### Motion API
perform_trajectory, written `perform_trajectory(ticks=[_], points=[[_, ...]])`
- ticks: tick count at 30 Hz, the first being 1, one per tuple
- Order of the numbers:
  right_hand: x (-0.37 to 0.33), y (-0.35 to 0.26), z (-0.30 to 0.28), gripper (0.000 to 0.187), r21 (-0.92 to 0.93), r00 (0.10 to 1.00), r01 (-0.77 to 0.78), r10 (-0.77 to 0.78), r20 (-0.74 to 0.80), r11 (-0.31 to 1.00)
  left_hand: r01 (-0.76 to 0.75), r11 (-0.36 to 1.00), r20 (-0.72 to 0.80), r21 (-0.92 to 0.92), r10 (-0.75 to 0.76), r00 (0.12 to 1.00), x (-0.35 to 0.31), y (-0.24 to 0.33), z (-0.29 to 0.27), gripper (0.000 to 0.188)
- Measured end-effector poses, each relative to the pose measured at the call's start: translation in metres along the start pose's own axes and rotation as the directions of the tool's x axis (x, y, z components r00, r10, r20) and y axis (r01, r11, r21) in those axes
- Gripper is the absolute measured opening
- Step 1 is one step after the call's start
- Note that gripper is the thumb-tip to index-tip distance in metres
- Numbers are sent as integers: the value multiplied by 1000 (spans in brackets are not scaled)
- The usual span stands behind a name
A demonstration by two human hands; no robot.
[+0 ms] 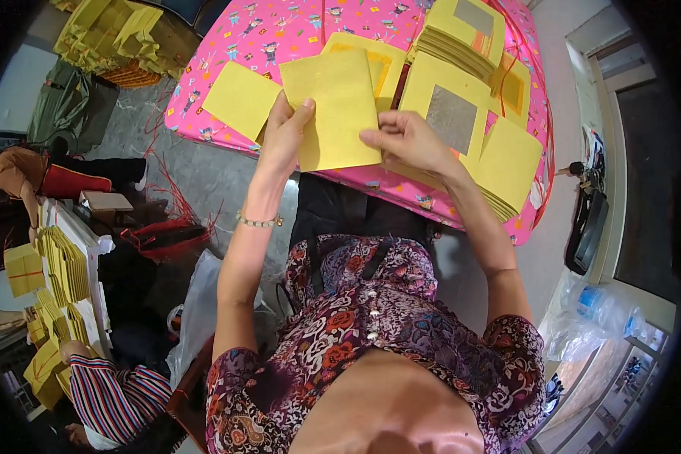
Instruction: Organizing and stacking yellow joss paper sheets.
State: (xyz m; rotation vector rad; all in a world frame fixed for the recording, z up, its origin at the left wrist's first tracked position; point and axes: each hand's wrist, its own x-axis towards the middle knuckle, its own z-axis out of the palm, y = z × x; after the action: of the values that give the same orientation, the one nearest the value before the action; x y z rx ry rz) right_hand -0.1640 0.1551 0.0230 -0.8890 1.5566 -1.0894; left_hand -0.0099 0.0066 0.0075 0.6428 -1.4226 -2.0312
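**Both hands on a flat, rectangular yellow paper-looking piece (333, 106)**

So the left hand (286, 132) is holding the piece by its left edge, thumb lying across the front and the fingers going out of sight behind. The right hand (412, 144) is curling up narrow at the right edge, thumb resting over the front; can't tell if its fingertips are actually pinching anything. The piece itself is hanging out over the near edge of a table with a shiny pink cartoon-print cover (227, 34).

Left of it, a plain yellow square-cornered piece (240, 98) is lying flat on the cover. Just behind, a yellow piece with an orange-yellow border (392, 64) is peeking out. Over on the right, a yellow piece with a grey rectangular panel (418, 94) is sitting near a thick upper stack of yellow pieces (450, 47) and a lower stack of plain yellow pieces (512, 163). Thin red cords (546, 144) are trailing down that side.

Way off left, somebody's striped multicoloured sleeve (117, 393) is showing beside more yellow bundles (62, 257).
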Motion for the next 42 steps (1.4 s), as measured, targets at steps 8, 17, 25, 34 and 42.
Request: perform_trajectory(ticks=[8,17,25,34,42], points=[[21,-1,-11,28,13,959,164,-157,-235,986,-22,997,90,72,16,996,-18,-4,0,37],[21,1,-1,26,-63,986,139,-144,-86,988,-29,1000,53,5,29,998,-26,-7,-14,39],[13,-2,17,24,42,998,53,-54,24,998,1,998,-36,-59,-3,999,-32,-7,-24,37],[34,-14,12,30,-14,989,128,-129,-76,992,-11,1000,6,27,11,1000,-47,-3,-23,35],[36,-6,35,29,-194,969,197,-161,186,961,34,994,-165,-108,-52,985,-48,-5,-51,33]])
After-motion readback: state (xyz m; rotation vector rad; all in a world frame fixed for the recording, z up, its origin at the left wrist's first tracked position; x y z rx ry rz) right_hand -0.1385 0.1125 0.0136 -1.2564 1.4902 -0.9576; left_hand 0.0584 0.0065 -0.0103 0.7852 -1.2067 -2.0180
